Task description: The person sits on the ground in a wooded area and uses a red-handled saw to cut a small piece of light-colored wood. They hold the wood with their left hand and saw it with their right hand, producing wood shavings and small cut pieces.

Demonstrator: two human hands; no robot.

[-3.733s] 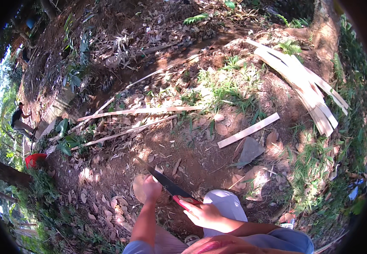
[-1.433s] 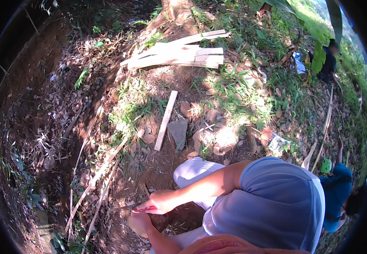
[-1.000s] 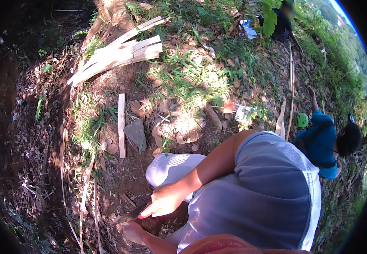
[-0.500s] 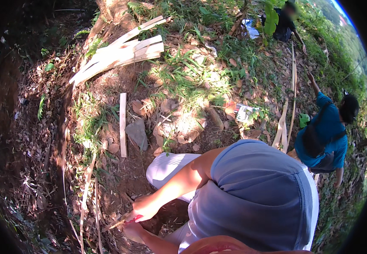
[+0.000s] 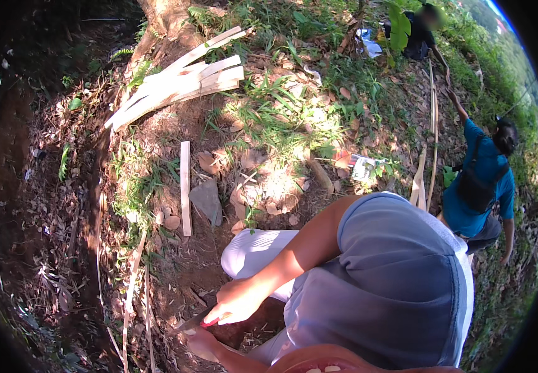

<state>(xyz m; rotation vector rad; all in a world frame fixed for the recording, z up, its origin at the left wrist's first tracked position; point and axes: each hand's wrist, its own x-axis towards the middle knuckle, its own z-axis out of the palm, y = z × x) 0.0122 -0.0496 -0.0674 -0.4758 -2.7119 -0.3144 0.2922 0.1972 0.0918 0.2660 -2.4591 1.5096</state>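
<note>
Red-handled, the knife (image 5: 192,322), low and left of centre in the frame, looks stiff, fairly light and sharp-edged, best held by its grip, where the right hand (image 5: 240,301) is curled closed, while the left hand's (image 5: 202,343) finger spread and hold cannot be told.

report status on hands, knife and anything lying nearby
Right hand closed on red-handled knife. Left hand close beside it, grip unclear. Short wooden strip and grey stone lie apart from both hands.
</note>
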